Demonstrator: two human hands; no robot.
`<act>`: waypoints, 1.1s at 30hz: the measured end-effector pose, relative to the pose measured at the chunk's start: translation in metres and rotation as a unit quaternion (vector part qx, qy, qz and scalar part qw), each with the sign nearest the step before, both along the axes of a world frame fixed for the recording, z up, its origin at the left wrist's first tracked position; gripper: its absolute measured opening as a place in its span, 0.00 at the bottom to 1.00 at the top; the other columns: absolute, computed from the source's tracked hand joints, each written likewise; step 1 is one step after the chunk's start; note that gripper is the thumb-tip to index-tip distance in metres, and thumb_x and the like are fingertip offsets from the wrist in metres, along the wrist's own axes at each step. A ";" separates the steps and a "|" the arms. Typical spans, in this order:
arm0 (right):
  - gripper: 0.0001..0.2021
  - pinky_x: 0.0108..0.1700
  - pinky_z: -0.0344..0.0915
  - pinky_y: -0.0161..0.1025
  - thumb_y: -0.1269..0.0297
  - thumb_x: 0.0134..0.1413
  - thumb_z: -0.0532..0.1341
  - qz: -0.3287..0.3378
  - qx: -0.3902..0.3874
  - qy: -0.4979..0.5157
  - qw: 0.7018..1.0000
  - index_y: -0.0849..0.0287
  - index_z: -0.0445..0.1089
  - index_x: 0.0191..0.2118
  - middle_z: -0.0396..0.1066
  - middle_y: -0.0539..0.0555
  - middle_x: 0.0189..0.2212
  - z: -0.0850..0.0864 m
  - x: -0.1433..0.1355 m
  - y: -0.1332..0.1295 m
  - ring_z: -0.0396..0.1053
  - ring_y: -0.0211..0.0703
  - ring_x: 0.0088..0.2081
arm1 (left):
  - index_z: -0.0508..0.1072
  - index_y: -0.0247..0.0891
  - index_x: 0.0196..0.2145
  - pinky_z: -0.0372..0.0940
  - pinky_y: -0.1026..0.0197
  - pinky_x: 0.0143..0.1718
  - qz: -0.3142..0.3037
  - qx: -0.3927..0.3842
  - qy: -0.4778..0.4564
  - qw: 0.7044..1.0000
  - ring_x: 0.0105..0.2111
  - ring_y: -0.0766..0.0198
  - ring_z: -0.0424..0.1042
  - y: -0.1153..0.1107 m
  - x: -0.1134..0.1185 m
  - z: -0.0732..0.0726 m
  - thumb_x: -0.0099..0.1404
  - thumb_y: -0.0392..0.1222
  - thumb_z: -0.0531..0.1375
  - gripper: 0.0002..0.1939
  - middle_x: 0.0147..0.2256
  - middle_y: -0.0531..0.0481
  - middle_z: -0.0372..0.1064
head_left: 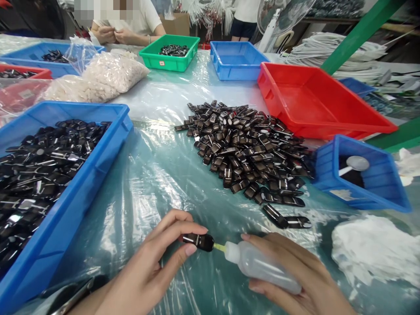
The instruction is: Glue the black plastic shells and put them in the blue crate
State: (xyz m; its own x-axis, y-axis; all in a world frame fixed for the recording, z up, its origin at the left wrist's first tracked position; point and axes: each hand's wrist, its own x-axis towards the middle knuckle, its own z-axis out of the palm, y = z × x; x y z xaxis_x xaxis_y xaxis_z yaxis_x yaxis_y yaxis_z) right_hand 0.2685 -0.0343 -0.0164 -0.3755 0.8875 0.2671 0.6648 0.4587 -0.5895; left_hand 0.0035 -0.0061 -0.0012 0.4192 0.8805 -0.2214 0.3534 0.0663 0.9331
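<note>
My left hand (pixel 154 267) pinches a small black glossy cartridge (pixel 198 241) between thumb and fingers, low in the middle of the view. My right hand (pixel 295 275) grips a translucent squeeze bottle (pixel 262 267) lying sideways. The bottle's yellow nozzle tip (pixel 219 247) touches the right end of the cartridge. A large heap of the same black cartridges (pixel 244 148) lies on the plastic-covered table just beyond my hands, with two stray ones (pixel 287 218) nearest my right hand.
A blue bin (pixel 65 210) full of black cartridges stands at left. At right are a small blue bin (pixel 361 175) holding a spoon, an empty red tray (pixel 315 100) and white cloth (pixel 374 249). Farther back are blue and green bins, bags of white parts, and another person seated across the table.
</note>
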 end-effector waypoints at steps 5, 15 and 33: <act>0.19 0.31 0.73 0.37 0.56 0.58 0.62 0.022 -0.022 0.018 0.999 0.46 0.66 0.55 0.76 0.51 0.35 0.000 -0.001 0.004 0.76 0.43 0.33 | 0.69 0.55 0.47 0.62 0.61 0.45 -0.018 0.008 0.003 1.000 0.47 0.58 0.65 0.001 -0.001 0.000 0.72 0.40 0.50 0.13 0.46 0.51 0.62; 0.15 0.35 0.75 0.37 0.60 0.55 0.62 -0.098 -0.033 0.042 0.994 0.47 0.69 0.49 0.76 0.53 0.41 -0.002 0.000 -0.001 0.76 0.48 0.40 | 0.69 0.51 0.48 0.63 0.57 0.50 0.081 -0.017 -0.021 0.996 0.50 0.56 0.66 0.002 0.000 -0.001 0.72 0.48 0.50 0.12 0.48 0.50 0.66; 0.07 0.36 0.69 0.37 0.71 0.57 0.60 -0.166 0.125 0.069 0.976 0.55 0.62 0.39 0.67 0.51 0.32 0.016 -0.017 -0.001 0.69 0.42 0.36 | 0.67 0.43 0.48 0.61 0.62 0.39 0.240 0.014 -0.127 0.962 0.31 0.63 0.65 0.007 0.003 -0.008 0.71 0.50 0.52 0.13 0.30 0.54 0.65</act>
State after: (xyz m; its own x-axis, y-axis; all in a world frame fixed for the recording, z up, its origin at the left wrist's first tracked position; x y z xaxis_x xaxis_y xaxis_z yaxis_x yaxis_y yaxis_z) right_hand 0.2516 -0.0351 -0.0008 -0.0224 0.8551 0.5180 0.7233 0.3715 -0.5821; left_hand 0.0066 0.0009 -0.0092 0.0011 0.9903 -0.1387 0.0487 0.1385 0.9892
